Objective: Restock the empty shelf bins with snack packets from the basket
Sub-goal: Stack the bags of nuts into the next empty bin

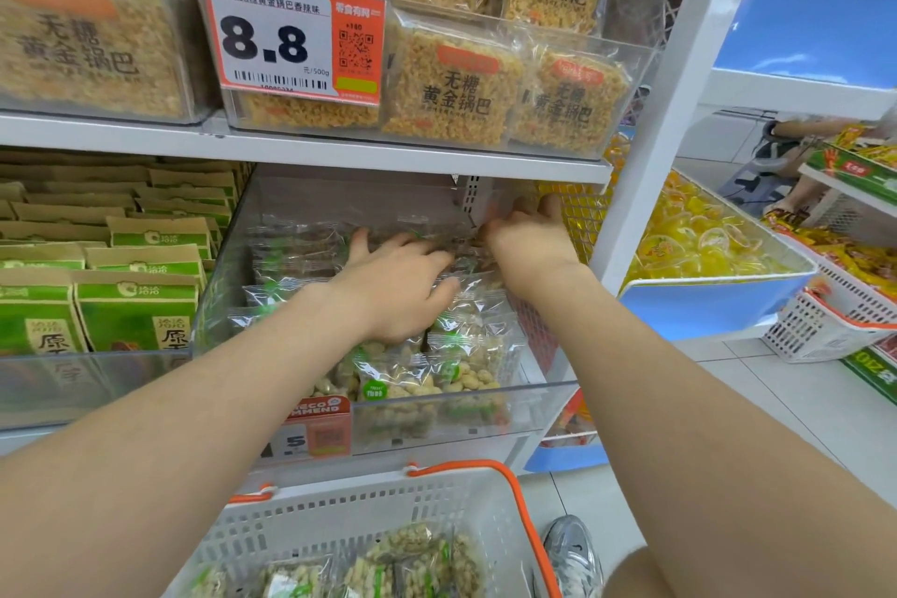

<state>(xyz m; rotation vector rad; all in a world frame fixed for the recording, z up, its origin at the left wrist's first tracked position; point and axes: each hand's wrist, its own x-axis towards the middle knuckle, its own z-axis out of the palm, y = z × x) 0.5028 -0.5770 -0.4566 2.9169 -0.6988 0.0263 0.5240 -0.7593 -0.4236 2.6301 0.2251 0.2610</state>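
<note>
Packets: the snack packets [461, 354] are lying in overlapping rows inside the clear bin [534, 403] on the lower shelf, reaching from its front wall towards the back.
Left grip: the left hand [398, 291] is lying across the middle rows with its fingers spread apart, pressing, not clasping. It is probably flattening the pile so more will fit.
Right grip: the right hand [526, 238] is reaching into the back right corner. Its fingertips are hidden, so I cannot tell whether they are apart or pinching a packet.
Basket: the white basket [340, 505] is sitting just below the bin, within easy reach, holding the spare packets [412, 558].
Progress: the bin is looking mostly filled.
Shelf: the white shelf board [340, 151] above is carrying rice-crust packs [451, 87] beside a price tag [291, 34]. Green boxes [136, 306] are filling the bin to the left.
Room: the tiled floor [801, 403] is showing on the right, near a bin of yellow jellies [704, 228].
</note>
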